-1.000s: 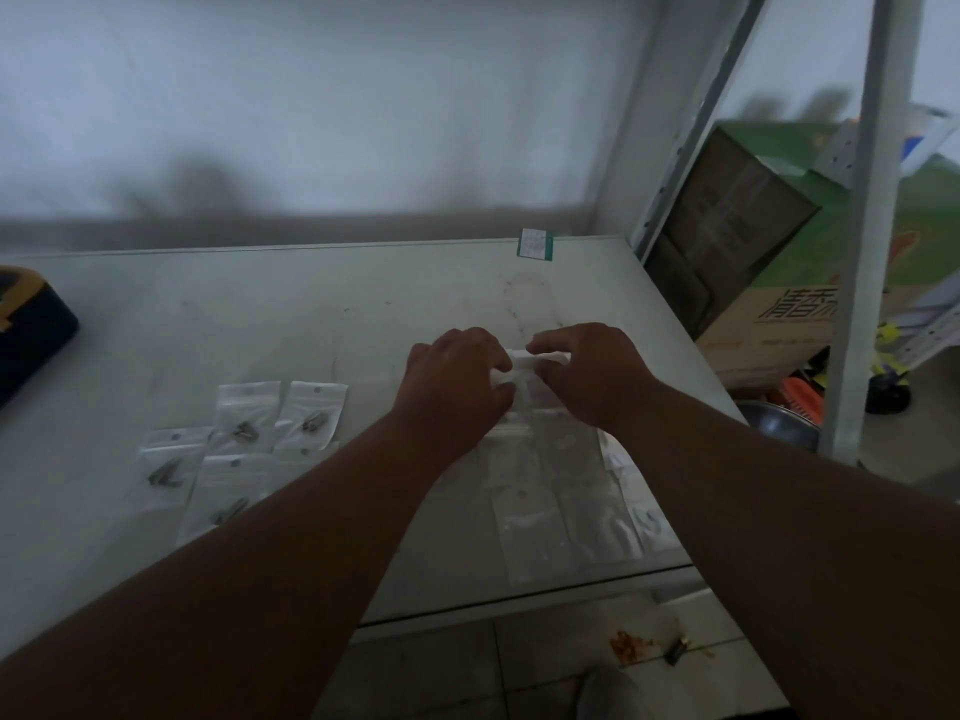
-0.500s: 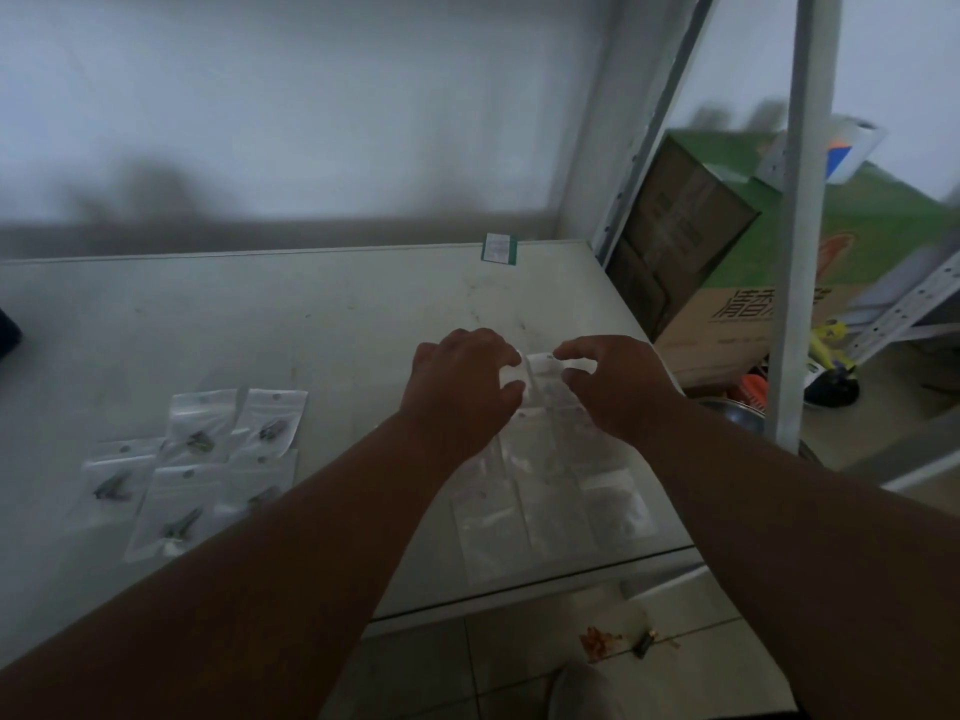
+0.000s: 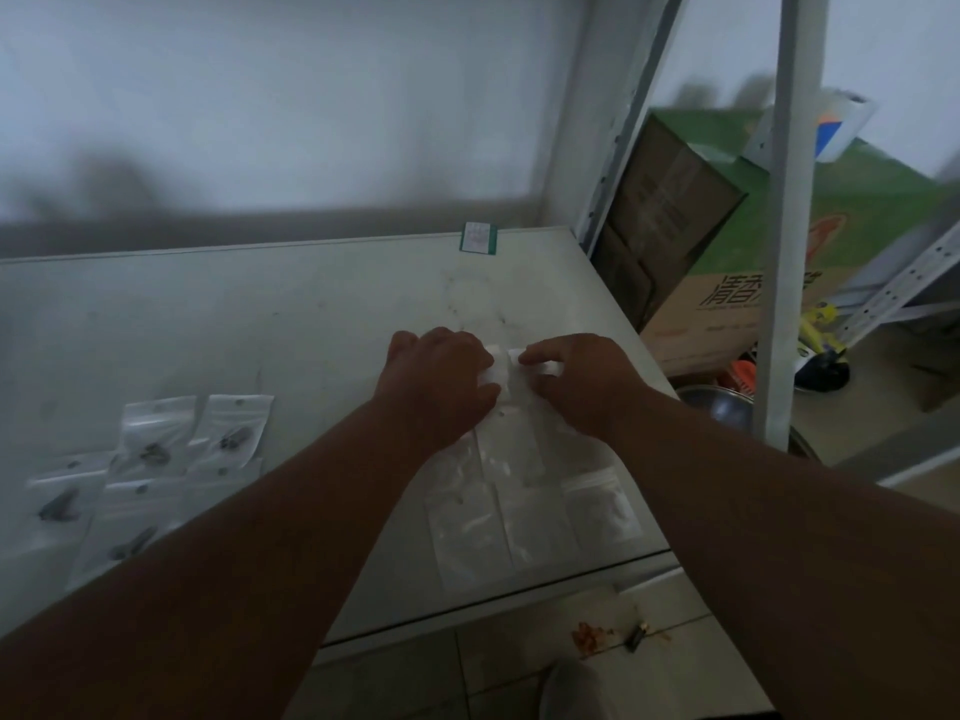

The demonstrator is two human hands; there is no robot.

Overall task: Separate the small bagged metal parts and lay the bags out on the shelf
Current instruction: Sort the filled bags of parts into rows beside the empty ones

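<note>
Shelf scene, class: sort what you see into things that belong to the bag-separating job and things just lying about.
Belongs to the job:
- joined strip of bags, pinched at its top by left hand and right hand
- separated bags with metal parts
- shelf

Just lying about:
- green card
- cardboard box
- metal bowl

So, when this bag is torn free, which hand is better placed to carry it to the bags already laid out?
Probably the left hand. The laid-out bags lie on its side of the shelf, so it need not cross over. The right hand can hold the joined strip down.
</note>
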